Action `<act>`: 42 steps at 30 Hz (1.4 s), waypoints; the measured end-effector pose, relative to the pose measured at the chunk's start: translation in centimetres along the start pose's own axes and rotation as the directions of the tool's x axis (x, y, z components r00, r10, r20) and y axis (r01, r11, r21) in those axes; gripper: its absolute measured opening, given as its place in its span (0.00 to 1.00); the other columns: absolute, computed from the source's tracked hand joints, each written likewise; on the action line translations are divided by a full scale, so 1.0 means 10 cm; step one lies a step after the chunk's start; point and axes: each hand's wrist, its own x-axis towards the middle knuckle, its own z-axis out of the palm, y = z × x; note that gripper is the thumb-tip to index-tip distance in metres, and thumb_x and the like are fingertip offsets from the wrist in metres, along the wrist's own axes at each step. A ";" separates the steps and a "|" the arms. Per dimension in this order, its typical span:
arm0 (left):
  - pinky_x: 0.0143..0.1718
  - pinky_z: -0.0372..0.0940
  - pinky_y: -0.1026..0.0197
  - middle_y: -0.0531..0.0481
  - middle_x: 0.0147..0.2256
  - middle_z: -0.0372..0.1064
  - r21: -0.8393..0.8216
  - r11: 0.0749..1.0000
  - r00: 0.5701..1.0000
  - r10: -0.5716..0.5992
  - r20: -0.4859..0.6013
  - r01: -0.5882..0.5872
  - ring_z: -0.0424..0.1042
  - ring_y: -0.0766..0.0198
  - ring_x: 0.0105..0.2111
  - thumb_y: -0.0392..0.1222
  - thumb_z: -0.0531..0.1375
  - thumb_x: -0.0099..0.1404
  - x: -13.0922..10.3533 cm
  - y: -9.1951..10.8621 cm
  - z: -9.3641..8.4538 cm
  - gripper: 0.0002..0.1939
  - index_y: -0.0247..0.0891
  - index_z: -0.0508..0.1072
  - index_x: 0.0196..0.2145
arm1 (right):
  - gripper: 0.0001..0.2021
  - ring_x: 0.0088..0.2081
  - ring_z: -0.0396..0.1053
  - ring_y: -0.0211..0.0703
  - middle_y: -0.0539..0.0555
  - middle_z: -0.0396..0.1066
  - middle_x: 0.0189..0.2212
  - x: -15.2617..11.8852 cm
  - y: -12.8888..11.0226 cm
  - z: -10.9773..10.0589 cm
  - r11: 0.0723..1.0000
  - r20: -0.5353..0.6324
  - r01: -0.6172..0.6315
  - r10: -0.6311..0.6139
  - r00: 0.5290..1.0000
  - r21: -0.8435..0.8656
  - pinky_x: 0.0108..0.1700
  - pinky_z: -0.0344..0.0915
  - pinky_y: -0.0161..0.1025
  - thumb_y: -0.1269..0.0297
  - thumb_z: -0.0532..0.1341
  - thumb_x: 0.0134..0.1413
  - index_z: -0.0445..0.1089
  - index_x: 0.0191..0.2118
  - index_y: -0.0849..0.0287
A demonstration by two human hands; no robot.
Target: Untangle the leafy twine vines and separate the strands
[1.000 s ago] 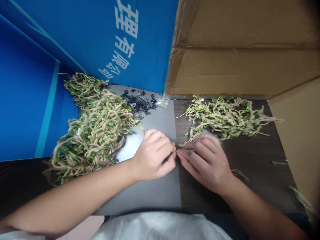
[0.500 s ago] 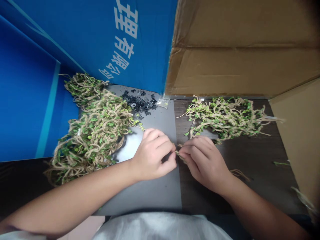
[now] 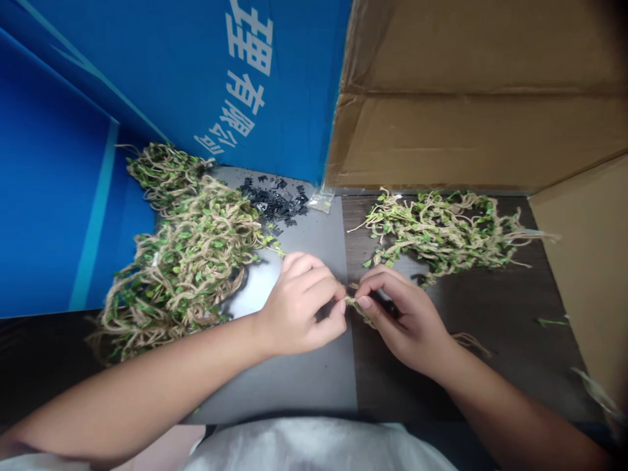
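Observation:
My left hand (image 3: 307, 301) pinches one part of a tan twine cord (image 3: 351, 301), its fingers curled toward the right. Close beside it, my right hand (image 3: 400, 307) grips the same cord between thumb and fingertips. A short stretch of cord shows between the two hands; the rest is mostly hidden by my fingers. To the left lies a big heap of twine with green leaves (image 3: 191, 255). Behind my right hand spreads a smaller pile of leafy twine (image 3: 441, 232).
Small black flakes (image 3: 275, 199) are scattered behind my left hand, near a clear plastic scrap (image 3: 321, 200). Blue panels (image 3: 289, 98) and cardboard walls (image 3: 441, 131) close off the back. Loose twine (image 3: 471, 343) and a green sprig (image 3: 552, 321) lie at the right.
My right hand has turned slightly, so its thumb and the gap under its fingers now show more. My left hand stays nearly still, and the piles have not moved.

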 end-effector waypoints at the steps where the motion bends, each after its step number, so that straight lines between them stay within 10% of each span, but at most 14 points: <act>1: 0.45 0.60 0.52 0.52 0.29 0.72 0.007 1.000 1.000 -0.002 -0.002 0.002 0.65 0.61 0.37 0.35 0.61 0.66 0.00 0.00 0.00 0.03 0.37 0.71 0.32 | 0.04 0.38 0.71 0.42 0.54 0.72 0.36 0.00 0.01 0.00 0.998 -0.016 0.039 -0.040 0.999 -0.056 0.41 0.69 0.40 0.74 0.61 0.70 0.69 0.43 0.57; 12: 0.48 0.61 0.51 0.51 0.30 0.73 0.050 0.999 1.000 -0.015 0.011 0.015 0.67 0.60 0.39 0.35 0.61 0.65 -0.03 0.00 0.01 0.03 0.38 0.72 0.33 | 0.07 0.40 0.72 0.47 0.57 0.78 0.38 0.00 -0.02 -0.07 0.830 0.072 0.316 -0.319 0.945 -0.459 0.49 0.69 0.50 0.76 0.66 0.66 0.73 0.45 0.59; 18: 0.58 0.61 0.43 0.42 0.49 0.72 0.137 0.990 0.995 -0.009 -0.096 0.022 0.64 0.48 0.55 0.36 0.64 0.60 -0.02 0.02 0.00 0.01 0.38 0.75 0.32 | 0.05 0.38 0.70 0.47 0.58 0.76 0.37 0.01 -0.02 -0.04 0.811 0.077 0.307 -0.311 0.947 -0.497 0.43 0.68 0.48 0.77 0.62 0.68 0.70 0.43 0.59; 30: 0.60 0.62 0.41 0.41 0.52 0.72 -0.056 0.996 0.997 -0.074 0.002 0.074 0.65 0.48 0.56 0.35 0.61 0.63 -0.02 -0.01 0.00 0.03 0.37 0.76 0.34 | 0.07 0.40 0.70 0.43 0.55 0.70 0.38 0.01 -0.01 -0.01 0.997 0.041 0.069 -0.070 0.997 0.025 0.42 0.69 0.40 0.77 0.57 0.70 0.65 0.43 0.56; 42: 0.59 0.63 0.44 0.41 0.50 0.73 -0.147 0.988 0.998 -0.038 0.050 0.045 0.67 0.51 0.54 0.35 0.61 0.67 0.02 -0.02 -0.02 0.04 0.37 0.76 0.33 | 0.08 0.43 0.68 0.41 0.55 0.69 0.41 -0.03 0.01 0.01 0.988 0.079 0.149 -0.146 0.986 -0.033 0.46 0.67 0.40 0.79 0.57 0.70 0.65 0.45 0.58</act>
